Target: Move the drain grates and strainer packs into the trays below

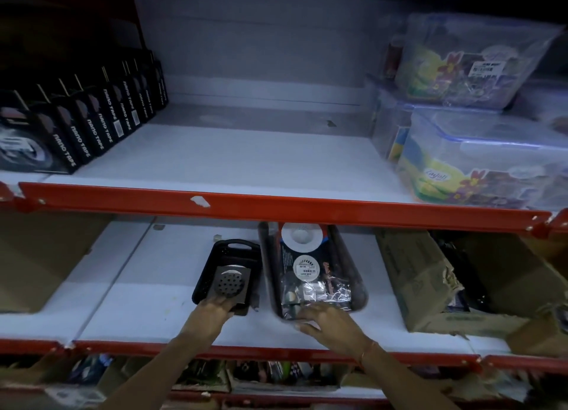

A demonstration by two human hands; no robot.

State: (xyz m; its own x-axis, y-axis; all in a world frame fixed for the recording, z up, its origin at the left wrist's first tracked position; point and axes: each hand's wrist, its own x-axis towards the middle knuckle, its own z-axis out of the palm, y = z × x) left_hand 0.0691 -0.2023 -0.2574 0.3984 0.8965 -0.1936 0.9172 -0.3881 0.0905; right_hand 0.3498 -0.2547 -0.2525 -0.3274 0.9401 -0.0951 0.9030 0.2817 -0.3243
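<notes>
Lower shelf (147, 311), white, red front edge. Small black tray (212, 268), left of centre: holds one metal drain grate (229, 282), round perforated centre, lying flat. Left hand (212, 313) at the tray's near end, fingers curled around the rim, gripping it. Larger dark tray (353, 274), just beside to the right: holds strainer packs (307, 265), clear-wrapped, white round strainer showing at the far end. Right hand (325, 319) rests on the near end of the packs, fingers spread flat; whether it grips anything cannot be told. Torn cardboard box (430, 286), right. Upper shelf: black tape boxes (76, 127) in a row, left; stacked clear plastic containers (479, 151), right; middle bare.
</notes>
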